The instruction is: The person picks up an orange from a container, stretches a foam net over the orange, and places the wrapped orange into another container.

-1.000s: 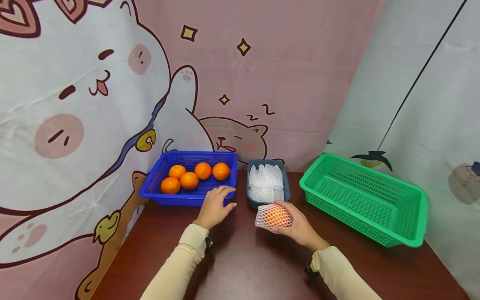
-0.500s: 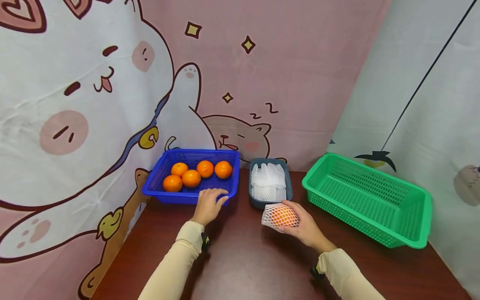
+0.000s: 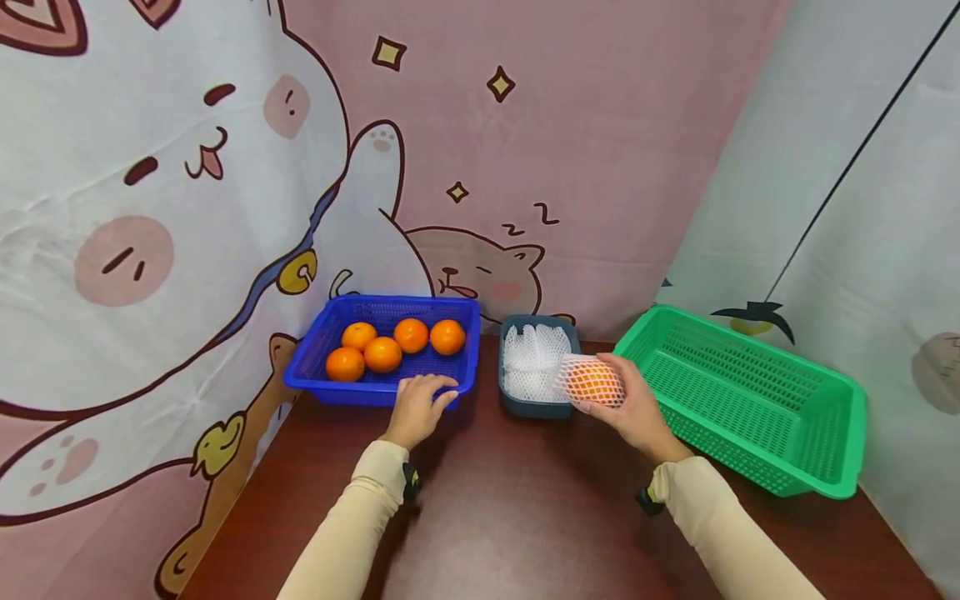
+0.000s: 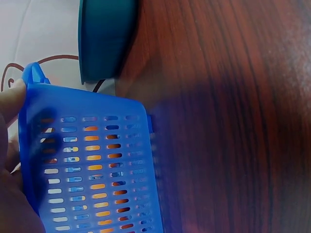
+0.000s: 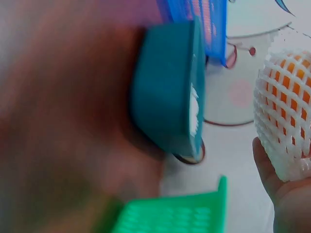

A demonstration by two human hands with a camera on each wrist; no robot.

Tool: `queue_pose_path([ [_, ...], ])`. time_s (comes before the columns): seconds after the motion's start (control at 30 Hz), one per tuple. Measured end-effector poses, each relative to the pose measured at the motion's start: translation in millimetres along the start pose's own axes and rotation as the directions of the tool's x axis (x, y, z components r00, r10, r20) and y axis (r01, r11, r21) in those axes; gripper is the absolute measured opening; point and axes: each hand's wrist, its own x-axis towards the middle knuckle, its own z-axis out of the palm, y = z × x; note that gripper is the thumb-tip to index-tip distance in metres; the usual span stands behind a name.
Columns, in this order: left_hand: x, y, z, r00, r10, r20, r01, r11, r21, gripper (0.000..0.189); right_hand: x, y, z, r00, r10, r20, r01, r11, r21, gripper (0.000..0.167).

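Note:
In my right hand (image 3: 637, 408) I hold an orange (image 3: 592, 383) wrapped in a white foam net sleeve (image 5: 286, 116). It is raised above the table, by the right edge of the small dark teal bin (image 3: 536, 408), which holds white foam net sleeves (image 3: 534, 358). My left hand (image 3: 418, 407) rests at the front rim of the blue basket (image 3: 345, 392), its fingers relaxed and holding nothing up. Several bare oranges (image 3: 383, 355) lie inside that basket. The left wrist view shows the thumb (image 4: 12, 99) by the basket's rim.
On the right stands a green basket (image 3: 742, 450), angled on the dark red-brown table (image 3: 510, 517). Behind everything hangs a cartoon-printed cloth (image 3: 585, 150), close to the backs of the containers.
My right hand has risen and moved right and away from me with the sleeved orange. My left hand has shifted slightly left to the blue basket's front rim, then stayed there.

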Motion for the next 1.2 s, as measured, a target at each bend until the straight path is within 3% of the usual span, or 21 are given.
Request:
queue_pose_path([
  [0.23, 2.7, -0.4, 0.5, 1.000, 0.003, -0.003, -0.003, 1.000, 0.005, 0.019, 30.8, 10.6, -36.3, 0.997, 0.009, -0.080, -0.014, 0.998, -0.062, 0.082],
  [0.4, 3.7, -1.0, 0.7, 1.000, -0.005, 0.011, 0.005, 1.000, 0.005, 0.018, 39.7, 28.1, -56.9, 0.990, 0.077, -0.121, -0.093, 0.987, -0.132, 0.084],
  [0.6, 3.8, -1.7, 0.9, 1.000, -0.007, 0.017, 0.007, 1.000, 0.009, 0.018, 35.2, 52.5, -72.4, 0.966, 0.204, -0.157, -0.238, 0.940, -0.244, 0.092],
  [0.93, 1.4, -3.7, 3.3, 1.000, 0.017, -0.001, -0.017, 1.000, 0.022, 0.019, 27.3, 82.7, -83.1, 0.910, 0.413, -0.037, -0.399, 0.849, -0.345, 0.097],
  [1.1, 0.3, -4.1, 3.6, 1.000, 0.016, -0.003, -0.016, 0.999, 0.041, 0.018, 29.4, 87.1, -82.0, 0.874, 0.481, 0.068, -0.423, 0.823, -0.380, 0.099],
  [1.2, 0.6, -5.1, 4.2, 1.000, 0.015, -0.004, -0.015, 0.999, 0.046, 0.018, 32.1, 89.1, -81.5, 0.865, 0.490, 0.113, -0.409, 0.816, -0.409, 0.095],
])
